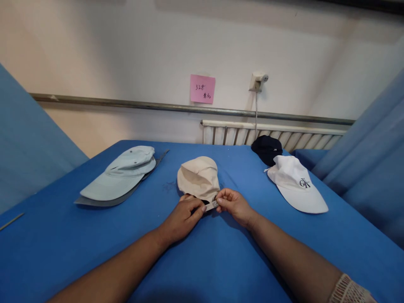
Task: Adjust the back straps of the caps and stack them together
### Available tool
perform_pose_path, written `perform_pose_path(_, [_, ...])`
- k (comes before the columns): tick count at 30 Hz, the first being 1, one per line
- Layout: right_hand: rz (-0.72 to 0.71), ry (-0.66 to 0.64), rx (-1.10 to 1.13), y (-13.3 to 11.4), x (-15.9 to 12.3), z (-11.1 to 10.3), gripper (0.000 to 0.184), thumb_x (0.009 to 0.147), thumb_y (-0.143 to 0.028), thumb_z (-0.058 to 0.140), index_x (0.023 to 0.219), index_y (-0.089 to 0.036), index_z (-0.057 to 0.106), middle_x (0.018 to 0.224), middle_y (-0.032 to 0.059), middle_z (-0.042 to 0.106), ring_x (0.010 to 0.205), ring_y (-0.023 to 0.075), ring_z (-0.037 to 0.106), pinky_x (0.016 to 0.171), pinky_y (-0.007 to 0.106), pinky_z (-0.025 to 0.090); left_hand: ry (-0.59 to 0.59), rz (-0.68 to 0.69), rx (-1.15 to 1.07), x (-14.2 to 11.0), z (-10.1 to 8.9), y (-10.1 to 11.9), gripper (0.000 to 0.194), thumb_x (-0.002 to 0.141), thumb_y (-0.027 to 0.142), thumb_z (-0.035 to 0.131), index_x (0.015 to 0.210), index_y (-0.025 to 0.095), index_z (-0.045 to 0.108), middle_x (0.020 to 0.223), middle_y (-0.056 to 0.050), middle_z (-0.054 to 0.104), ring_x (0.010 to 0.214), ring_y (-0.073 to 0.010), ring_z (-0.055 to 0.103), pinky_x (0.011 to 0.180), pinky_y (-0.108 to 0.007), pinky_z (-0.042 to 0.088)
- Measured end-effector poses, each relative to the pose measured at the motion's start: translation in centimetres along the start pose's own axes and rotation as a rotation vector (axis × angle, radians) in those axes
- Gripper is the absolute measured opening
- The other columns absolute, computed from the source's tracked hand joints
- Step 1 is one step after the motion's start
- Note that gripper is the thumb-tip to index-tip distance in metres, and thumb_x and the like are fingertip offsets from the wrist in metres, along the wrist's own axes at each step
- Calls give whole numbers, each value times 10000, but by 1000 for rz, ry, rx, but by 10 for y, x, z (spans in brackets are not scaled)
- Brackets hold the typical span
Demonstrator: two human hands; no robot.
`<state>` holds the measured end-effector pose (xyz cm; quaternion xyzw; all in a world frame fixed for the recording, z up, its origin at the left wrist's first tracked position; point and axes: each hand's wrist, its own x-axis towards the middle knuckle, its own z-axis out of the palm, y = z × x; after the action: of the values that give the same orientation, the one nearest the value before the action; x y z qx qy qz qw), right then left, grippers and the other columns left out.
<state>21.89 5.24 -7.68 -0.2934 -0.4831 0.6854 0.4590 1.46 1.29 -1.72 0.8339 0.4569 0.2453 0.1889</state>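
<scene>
A beige baseball cap (200, 176) lies in the middle of the blue-covered table, its back turned toward me. Its adjustment strap (211, 205) crosses the rear opening. My left hand (186, 214) pinches the strap's left part between thumb and fingers, with some fingertips hidden at the cap's edge. At the strap's right end, by a small metal buckle, my right hand (233, 205) grips it between thumb and forefinger. The cap's brim is out of sight.
To the left, a pale grey-green cap (118, 172) rests on a darker grey cap (118, 203). A white cap (293, 181) and a black cap (267, 148) lie at the right. A thin stick (11, 221) is at the left edge. A radiator (233, 134) stands behind the table (202, 261).
</scene>
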Motion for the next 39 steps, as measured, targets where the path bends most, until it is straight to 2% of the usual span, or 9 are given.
perform_pose_path(11, [-39, -18, -32, 1, -1, 4, 331, 719, -431, 835, 809, -192, 625, 690, -18, 651, 573, 120, 614, 593, 298, 538, -18, 16, 10, 0, 3, -3, 398, 996, 390, 376, 710, 194, 571, 712, -4, 603, 770, -186, 553, 820, -355, 404])
perform_pose_path(19, [-59, -71, -89, 3, -1, 4, 326, 741, -454, 808, 813, -190, 631, 939, 21, 697, 590, 92, 636, 578, 256, 519, -32, 9, 46, -2, 8, -4, 365, 998, 361, 404, 753, 197, 620, 728, -8, 643, 766, -190, 567, 809, -355, 382])
perform_pose_path(27, [-108, -10, -150, 8, -1, 10, 282, 752, -397, 791, 821, -190, 613, 774, -12, 669, 630, 119, 647, 621, 264, 523, 37, 8, 74, -4, 11, -2, 311, 991, 331, 441, 805, 206, 657, 785, -20, 669, 841, -207, 571, 848, -370, 372])
perform_pose_path(33, [-135, 36, -198, 6, -5, 18, 215, 779, -348, 748, 797, -205, 589, 742, -32, 643, 660, 121, 643, 652, 260, 522, 87, -8, 114, -4, 14, -4, 317, 988, 346, 462, 782, 204, 657, 763, -17, 659, 834, -206, 576, 848, -374, 376])
perform_pose_path(39, [-117, 37, -182, 8, -4, 18, 238, 788, -372, 741, 790, -202, 575, 724, -36, 643, 625, 118, 650, 616, 252, 503, 110, 20, 137, -5, 13, -2, 275, 971, 320, 487, 789, 216, 664, 751, -5, 664, 819, -205, 586, 846, -377, 397])
